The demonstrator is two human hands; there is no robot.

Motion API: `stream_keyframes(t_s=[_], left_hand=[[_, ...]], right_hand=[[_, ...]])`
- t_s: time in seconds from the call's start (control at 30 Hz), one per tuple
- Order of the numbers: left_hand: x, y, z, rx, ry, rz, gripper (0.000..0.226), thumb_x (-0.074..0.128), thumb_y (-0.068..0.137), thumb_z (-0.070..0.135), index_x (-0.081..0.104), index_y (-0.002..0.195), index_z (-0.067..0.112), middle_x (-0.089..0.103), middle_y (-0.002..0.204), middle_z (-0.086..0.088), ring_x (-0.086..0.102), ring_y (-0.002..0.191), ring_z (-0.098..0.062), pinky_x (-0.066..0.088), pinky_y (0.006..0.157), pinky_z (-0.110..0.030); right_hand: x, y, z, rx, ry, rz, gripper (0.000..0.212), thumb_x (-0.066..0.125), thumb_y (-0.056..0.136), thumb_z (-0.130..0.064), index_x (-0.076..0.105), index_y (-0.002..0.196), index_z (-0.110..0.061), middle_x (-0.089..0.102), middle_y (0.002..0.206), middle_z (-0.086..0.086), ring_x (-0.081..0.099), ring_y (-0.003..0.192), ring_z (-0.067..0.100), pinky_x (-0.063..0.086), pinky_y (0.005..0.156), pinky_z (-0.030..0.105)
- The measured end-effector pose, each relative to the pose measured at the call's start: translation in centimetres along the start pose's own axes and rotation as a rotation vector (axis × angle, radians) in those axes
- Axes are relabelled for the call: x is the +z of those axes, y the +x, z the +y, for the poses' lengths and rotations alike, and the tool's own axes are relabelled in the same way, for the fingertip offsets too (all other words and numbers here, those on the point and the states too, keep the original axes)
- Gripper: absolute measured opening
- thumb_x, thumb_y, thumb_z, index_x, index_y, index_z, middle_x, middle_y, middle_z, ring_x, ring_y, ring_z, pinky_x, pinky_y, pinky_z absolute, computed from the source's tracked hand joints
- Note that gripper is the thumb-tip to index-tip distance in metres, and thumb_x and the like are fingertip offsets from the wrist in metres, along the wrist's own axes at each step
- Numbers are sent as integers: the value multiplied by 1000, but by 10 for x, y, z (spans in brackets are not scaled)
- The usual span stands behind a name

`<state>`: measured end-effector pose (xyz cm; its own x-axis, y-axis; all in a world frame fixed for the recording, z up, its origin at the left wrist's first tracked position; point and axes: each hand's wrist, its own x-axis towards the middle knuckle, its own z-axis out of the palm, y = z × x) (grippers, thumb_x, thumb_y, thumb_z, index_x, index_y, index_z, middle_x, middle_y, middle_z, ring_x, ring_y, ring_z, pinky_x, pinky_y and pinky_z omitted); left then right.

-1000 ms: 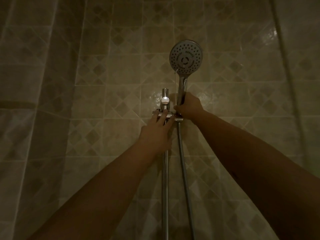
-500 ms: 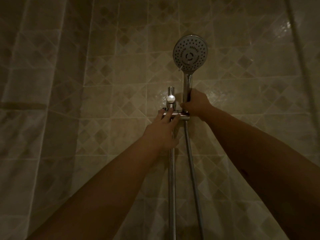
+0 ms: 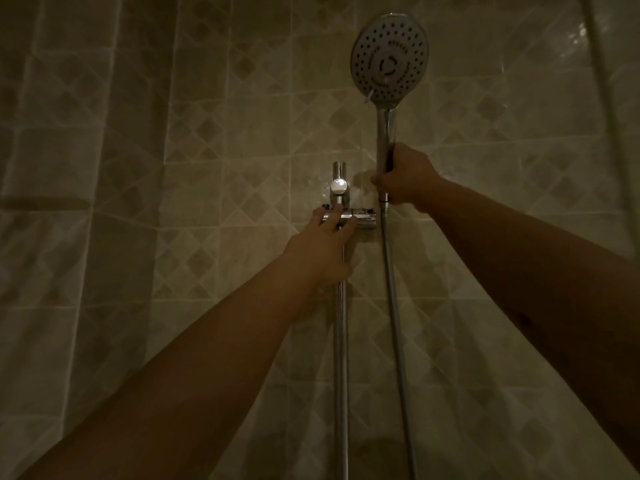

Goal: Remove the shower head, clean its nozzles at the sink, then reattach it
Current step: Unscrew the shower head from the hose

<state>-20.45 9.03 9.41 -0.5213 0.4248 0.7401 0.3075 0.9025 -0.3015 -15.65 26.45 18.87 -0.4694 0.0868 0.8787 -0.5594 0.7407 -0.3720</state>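
Note:
The round chrome shower head faces me, its nozzle face lit, high on the tiled wall. My right hand grips its handle near the bottom, and the head sits up and to the right of the chrome holder bracket, clear of it. A metal hose hangs down from the handle. My left hand rests on the bracket with fingers laid over it, at the top of the vertical slide rail.
A translucent shower curtain hangs along the left side. Beige patterned tiles cover the wall behind the rail. A thin pole or cord runs down the right edge. The room is dim.
My right hand has lifted the shower head up and to the right, out of the bracket. My left hand stayed on the bracket.

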Motion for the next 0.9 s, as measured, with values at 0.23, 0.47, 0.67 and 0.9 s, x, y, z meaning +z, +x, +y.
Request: stream_keyframes(t_s=[0.23,0.47,0.67,0.9], left_hand=[[-19,-2,11,-38,-401,21,67,62,86,35,38,148,26,29,158,-6,29,142,-28,34,105,-27],[34,-98,55,-292,-1271,-32,20,70,87,22,74,105,13,75,100,-4,70,94,-16,54,85,-29],[50,-145,89,-487,-1533,2,19,65,91,9,67,100,-8,66,80,-14,65,70,-19,55,67,-30],[70,-187,102,-574,-1696,-144,16,61,95,12,64,94,-3,64,74,-11,61,58,-14,53,52,-23]], right_hand=[[0,-50,18,130,133,-108,27,74,82,-16,56,101,-16,62,103,9,66,87,25,62,69,41],[19,-129,17,156,248,-325,20,76,77,-12,62,86,-23,69,91,7,71,80,22,56,50,25],[44,-182,17,227,238,-502,26,77,76,-10,66,99,-4,70,99,19,71,89,31,61,75,48],[57,-207,27,157,140,-355,32,80,78,-26,69,94,-1,71,87,17,65,65,17,59,62,37]])
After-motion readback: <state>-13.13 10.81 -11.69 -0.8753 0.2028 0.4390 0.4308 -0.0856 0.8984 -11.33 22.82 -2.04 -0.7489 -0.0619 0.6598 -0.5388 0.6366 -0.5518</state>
